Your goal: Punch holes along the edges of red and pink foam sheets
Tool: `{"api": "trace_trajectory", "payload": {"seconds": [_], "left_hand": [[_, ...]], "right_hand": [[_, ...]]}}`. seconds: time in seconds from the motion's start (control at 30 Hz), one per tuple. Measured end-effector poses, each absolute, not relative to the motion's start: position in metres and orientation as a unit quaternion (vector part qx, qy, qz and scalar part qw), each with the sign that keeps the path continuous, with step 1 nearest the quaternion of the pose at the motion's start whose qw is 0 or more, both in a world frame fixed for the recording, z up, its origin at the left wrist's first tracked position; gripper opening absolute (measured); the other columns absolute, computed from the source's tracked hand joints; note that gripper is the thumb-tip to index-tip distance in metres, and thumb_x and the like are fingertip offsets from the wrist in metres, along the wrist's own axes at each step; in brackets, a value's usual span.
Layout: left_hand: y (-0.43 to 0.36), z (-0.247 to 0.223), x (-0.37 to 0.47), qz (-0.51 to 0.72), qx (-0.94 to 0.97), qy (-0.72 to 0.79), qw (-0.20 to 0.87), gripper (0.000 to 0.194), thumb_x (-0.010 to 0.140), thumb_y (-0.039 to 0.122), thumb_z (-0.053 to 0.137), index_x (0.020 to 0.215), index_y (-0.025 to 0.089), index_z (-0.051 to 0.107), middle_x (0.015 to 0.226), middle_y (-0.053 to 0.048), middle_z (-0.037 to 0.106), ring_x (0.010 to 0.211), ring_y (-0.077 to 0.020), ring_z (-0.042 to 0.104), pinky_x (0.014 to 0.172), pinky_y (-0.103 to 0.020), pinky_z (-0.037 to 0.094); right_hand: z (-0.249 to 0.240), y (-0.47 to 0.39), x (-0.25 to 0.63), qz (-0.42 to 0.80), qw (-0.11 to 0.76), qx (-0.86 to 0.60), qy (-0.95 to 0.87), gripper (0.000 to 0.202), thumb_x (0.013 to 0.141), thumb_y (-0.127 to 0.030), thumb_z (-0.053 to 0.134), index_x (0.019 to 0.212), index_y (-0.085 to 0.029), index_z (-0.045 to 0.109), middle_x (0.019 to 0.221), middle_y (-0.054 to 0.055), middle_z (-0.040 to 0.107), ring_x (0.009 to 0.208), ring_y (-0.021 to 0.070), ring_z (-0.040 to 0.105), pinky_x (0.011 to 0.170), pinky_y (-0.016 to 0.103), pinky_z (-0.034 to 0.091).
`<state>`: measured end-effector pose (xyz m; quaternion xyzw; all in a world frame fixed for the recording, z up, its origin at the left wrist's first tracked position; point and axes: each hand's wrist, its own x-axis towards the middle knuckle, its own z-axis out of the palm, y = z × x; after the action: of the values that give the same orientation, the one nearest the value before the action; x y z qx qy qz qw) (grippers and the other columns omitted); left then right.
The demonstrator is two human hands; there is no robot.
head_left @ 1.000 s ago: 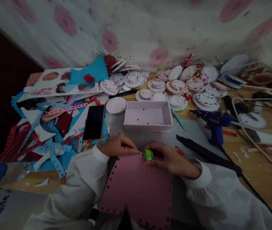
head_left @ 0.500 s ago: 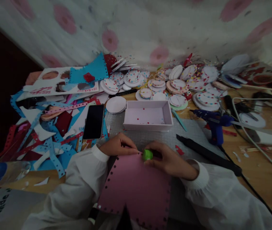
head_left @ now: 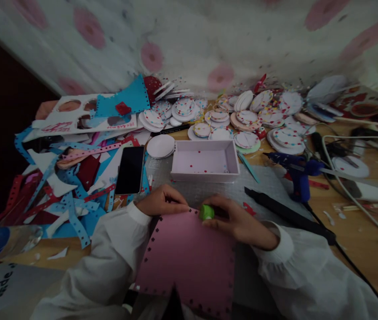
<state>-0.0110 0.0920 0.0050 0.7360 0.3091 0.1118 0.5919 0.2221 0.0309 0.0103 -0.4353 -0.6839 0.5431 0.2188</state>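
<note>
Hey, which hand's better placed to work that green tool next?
Right, I'd judge: the right hand grips the green tool at the far edge of the pink sheet, while the left hand pinches that edge farther left.

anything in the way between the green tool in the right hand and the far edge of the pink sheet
Nothing visible stands between them: the right hand holds the green tool right at the far edge of the pink sheet. The left hand is beside it, to the left.
</note>
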Motion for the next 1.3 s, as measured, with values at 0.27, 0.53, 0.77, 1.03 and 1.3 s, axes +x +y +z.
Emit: {"api": "trace_trajectory", "payload": {"seconds": [0.27, 0.53, 0.77, 1.03, 1.3], "left_hand": [[0.093, 0.007, -0.013, 0.135, 0.727, 0.324, 0.591, 0.023, 0.078, 0.031, 0.064, 0.074, 0.01, 0.075, 0.066, -0.007, 0.071, 0.057, -0.0114, 0.058, 0.05, -0.018, 0.039], [0.093, 0.006, -0.014, 0.127, 0.725, 0.327, 0.593, 0.025, 0.078, 0.032, 0.064, 0.073, 0.009, 0.075, 0.062, -0.006, 0.069, 0.054, -0.0106, 0.055, 0.049, -0.018, 0.037], [0.094, 0.006, -0.014, 0.127, 0.728, 0.336, 0.584, 0.025, 0.078, 0.032, 0.064, 0.075, 0.01, 0.075, 0.065, -0.007, 0.071, 0.057, -0.0114, 0.057, 0.052, -0.019, 0.039], [0.094, 0.007, -0.014, 0.13, 0.728, 0.34, 0.581, 0.024, 0.078, 0.032, 0.065, 0.078, 0.01, 0.076, 0.071, -0.008, 0.073, 0.061, -0.0128, 0.061, 0.054, -0.02, 0.042], [0.093, 0.007, -0.014, 0.136, 0.733, 0.337, 0.575, 0.02, 0.078, 0.029, 0.067, 0.08, 0.012, 0.077, 0.074, -0.009, 0.075, 0.065, -0.0141, 0.065, 0.058, -0.02, 0.045]], "right_hand": [[0.011, 0.031, 0.226, 0.527, 0.224, -0.434, -0.695, 0.03, 0.08, -0.046, 0.064, 0.089, -0.017, 0.063, 0.087, 0.005, 0.061, 0.083, 0.0196, 0.055, 0.074, 0.031, 0.043], [0.005, 0.031, 0.224, 0.52, 0.206, -0.434, -0.706, 0.026, 0.08, -0.041, 0.065, 0.087, -0.016, 0.064, 0.086, 0.005, 0.061, 0.081, 0.0191, 0.054, 0.072, 0.03, 0.043], [0.002, 0.029, 0.222, 0.516, 0.213, -0.448, -0.699, 0.025, 0.08, -0.041, 0.064, 0.086, -0.016, 0.064, 0.086, 0.006, 0.06, 0.08, 0.0197, 0.054, 0.072, 0.032, 0.043], [0.006, 0.03, 0.223, 0.539, 0.221, -0.437, -0.686, 0.027, 0.082, -0.043, 0.063, 0.085, -0.017, 0.063, 0.082, 0.003, 0.06, 0.077, 0.0175, 0.054, 0.07, 0.029, 0.043], [0.006, 0.029, 0.221, 0.527, 0.222, -0.441, -0.692, 0.022, 0.081, -0.038, 0.064, 0.086, -0.017, 0.065, 0.085, 0.005, 0.062, 0.079, 0.0186, 0.055, 0.071, 0.031, 0.044]]}}
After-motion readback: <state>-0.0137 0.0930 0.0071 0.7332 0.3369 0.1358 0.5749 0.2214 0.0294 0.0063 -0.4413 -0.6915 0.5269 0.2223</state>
